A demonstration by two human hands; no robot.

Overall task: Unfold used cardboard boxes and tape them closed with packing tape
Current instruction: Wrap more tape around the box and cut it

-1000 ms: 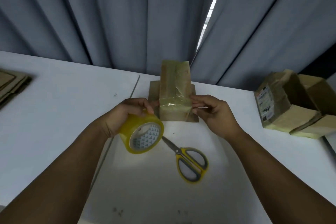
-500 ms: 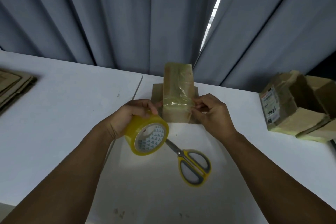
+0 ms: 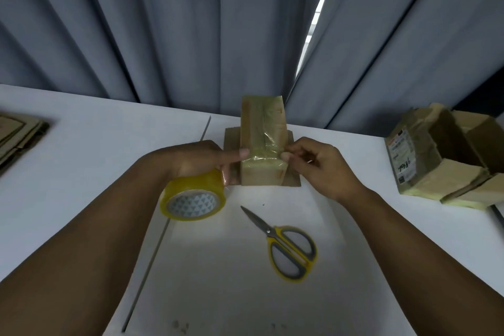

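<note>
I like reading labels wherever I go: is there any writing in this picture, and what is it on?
The shipping label on the open box at right: print too small to read; handwritten mark unclear.
The tape roll: triangle pattern only, no words.
Nothing else legible.

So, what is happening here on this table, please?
A person is taping a small cardboard box on the white table. The left hand holds the yellow packing tape roll, and its forefinger presses the strip of tape against the box's left edge. The right hand pinches the strip at the right edge. Yellow scissors lie nearby, untouched.
</note>
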